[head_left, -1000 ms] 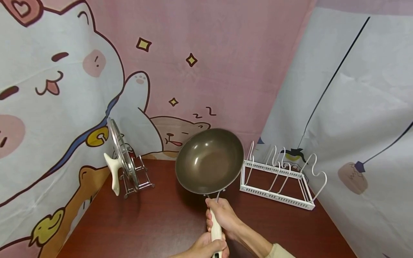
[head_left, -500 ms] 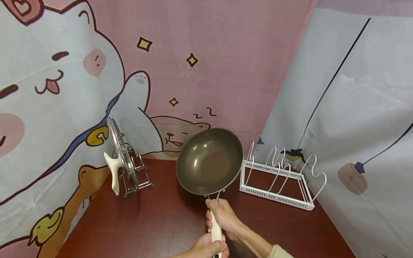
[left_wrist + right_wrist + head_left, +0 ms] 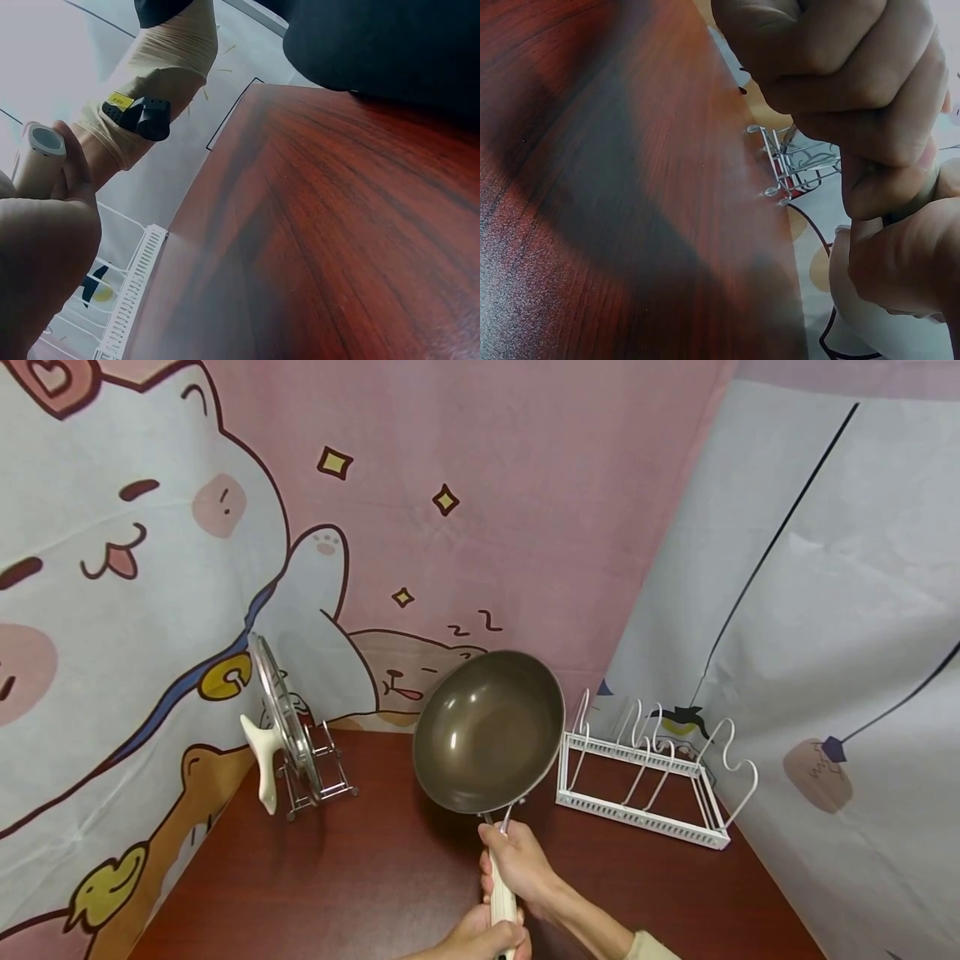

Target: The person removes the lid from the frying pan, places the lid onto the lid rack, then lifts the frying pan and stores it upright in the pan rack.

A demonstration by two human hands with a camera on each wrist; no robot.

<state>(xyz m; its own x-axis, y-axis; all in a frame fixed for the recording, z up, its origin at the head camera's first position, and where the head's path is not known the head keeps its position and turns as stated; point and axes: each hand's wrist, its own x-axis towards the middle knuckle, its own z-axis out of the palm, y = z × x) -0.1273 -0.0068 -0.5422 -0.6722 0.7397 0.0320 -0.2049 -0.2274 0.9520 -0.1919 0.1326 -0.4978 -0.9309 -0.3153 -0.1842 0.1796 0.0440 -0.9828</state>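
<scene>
A wok (image 3: 491, 735) with a brown inside and a cream handle (image 3: 503, 902) is held over the table in the head view, its bowl tilted toward me. My right hand (image 3: 521, 864) grips the handle near the bowl. Just behind it, my left hand (image 3: 483, 935) holds the handle's rear end, the thumb lying across it. The left wrist view shows the hollow end of the handle (image 3: 46, 141) sticking out of the grip. Fingers curl round the handle in the right wrist view, hiding most of it.
At the left, a small metal wire rack (image 3: 322, 768) bears an upright glass lid (image 3: 288, 718) with a cream knob handle (image 3: 264, 760). A white rack (image 3: 637, 814) with wire dividers stands at the right. Patterned cloth (image 3: 525, 510) hangs behind the reddish-brown table (image 3: 360, 877).
The wok's far rim has risen slightly and the bowl has turned a little, its left edge shifting right. Both hands keep their grip on the handle.
</scene>
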